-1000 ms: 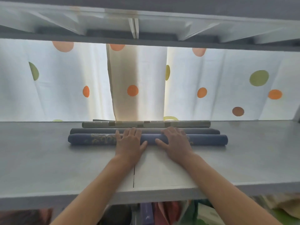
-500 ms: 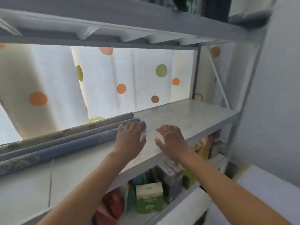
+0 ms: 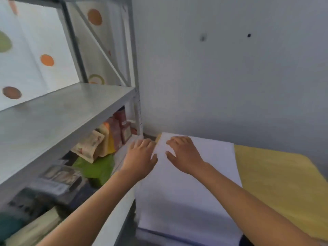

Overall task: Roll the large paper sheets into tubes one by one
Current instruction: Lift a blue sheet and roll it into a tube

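Head view shows us the white paper sheet (image 3: 186, 192) lying flat and unrolled on a yellow surface (image 3: 276, 183) beside the grey shelf (image 3: 58, 110), our left hand (image 3: 140, 157) and right hand (image 3: 184, 153) spread, palms down, over its far corner, and no legible writing.

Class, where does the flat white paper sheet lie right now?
The flat white paper sheet lies low centre-right in the head view, beside the grey metal shelf unit, left of the yellow sheet.

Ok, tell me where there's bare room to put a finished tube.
Free: the grey shelf board, bare from curtain to post. Crowded: the shelf below, packed with packets. Both hands hover over the white sheet.
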